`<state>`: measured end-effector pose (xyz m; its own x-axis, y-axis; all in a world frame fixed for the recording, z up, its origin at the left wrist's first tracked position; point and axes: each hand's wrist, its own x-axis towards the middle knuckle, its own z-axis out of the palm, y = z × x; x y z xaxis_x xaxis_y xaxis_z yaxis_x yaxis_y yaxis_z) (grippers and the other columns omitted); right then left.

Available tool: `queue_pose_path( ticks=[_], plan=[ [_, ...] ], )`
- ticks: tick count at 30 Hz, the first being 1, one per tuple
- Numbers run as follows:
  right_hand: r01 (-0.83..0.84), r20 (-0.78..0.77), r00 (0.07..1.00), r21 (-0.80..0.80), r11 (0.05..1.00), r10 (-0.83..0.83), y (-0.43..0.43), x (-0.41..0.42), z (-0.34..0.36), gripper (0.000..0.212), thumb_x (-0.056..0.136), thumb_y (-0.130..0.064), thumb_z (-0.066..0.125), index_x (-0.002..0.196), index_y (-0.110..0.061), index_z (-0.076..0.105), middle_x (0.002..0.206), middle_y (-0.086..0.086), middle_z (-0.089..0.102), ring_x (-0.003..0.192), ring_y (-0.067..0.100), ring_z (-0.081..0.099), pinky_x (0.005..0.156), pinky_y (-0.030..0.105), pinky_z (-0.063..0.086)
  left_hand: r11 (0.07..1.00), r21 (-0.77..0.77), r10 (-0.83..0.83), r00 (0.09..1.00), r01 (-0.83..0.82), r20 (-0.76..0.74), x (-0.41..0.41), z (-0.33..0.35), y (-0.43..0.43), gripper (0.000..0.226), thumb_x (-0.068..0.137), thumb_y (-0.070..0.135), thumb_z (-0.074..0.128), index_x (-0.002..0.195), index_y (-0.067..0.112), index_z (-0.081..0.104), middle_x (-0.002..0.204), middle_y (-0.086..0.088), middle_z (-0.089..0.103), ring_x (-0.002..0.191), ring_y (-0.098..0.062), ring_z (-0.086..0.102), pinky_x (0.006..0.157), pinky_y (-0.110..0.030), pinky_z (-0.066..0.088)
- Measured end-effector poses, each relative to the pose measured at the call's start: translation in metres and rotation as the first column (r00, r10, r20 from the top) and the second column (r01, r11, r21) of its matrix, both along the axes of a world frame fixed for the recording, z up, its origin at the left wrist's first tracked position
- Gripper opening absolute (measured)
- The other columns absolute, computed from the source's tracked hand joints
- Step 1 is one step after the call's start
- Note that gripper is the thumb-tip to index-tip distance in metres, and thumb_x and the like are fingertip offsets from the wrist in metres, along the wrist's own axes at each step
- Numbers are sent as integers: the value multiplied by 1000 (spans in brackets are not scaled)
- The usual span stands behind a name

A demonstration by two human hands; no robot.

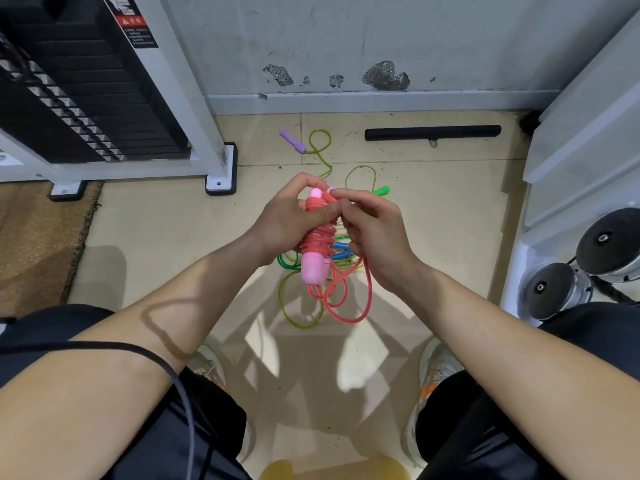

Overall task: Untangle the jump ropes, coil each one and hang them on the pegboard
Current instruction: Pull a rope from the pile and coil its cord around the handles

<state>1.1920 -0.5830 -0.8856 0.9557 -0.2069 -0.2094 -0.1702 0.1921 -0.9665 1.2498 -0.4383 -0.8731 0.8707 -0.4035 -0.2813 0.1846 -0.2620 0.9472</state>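
The red jump rope (320,237) is wound in tight turns round its pink handles (313,268), with loose loops hanging below, and is held above the tiled floor (173,216). The left hand (287,220) grips the bundle with its thumb across the coils, and the right hand (374,230) pinches the cord near the top. Under them lie a yellow-green rope (320,143) with a purple handle (292,141), and blue handles (341,249).

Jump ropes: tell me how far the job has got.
Done: most of the red rope is wound round its pink handles. In hand: the left hand grips that bundle, the right hand pinches it near the top; a loose loop hangs below. Left: the yellow-green rope with the purple handle and the blue handles lie tangled on the floor. No pegboard in view.
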Motion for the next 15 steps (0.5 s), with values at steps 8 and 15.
queue_pose_path(
  ticks=[8,15],
  plan=[
    [-6,-55,998,29,1000,8,8,-1,0,24,103,-10,51,111,-19,72,64,2,38,51,11,28,45,23,23,991,14,131,989,-132,61,-1,-12,-2,33,88,30,76,110,18,55,92,-23,70,64,-23,69,38,-20,41],
    [25,-130,991,-79,997,-35,5,1,2,13,103,-18,53,99,-8,61,56,-9,47,43,4,35,44,20,30,982,-122,136,989,-143,-60,3,-5,-5,28,92,19,72,115,17,55,84,-10,67,63,-18,66,49,-27,52]
  ],
)
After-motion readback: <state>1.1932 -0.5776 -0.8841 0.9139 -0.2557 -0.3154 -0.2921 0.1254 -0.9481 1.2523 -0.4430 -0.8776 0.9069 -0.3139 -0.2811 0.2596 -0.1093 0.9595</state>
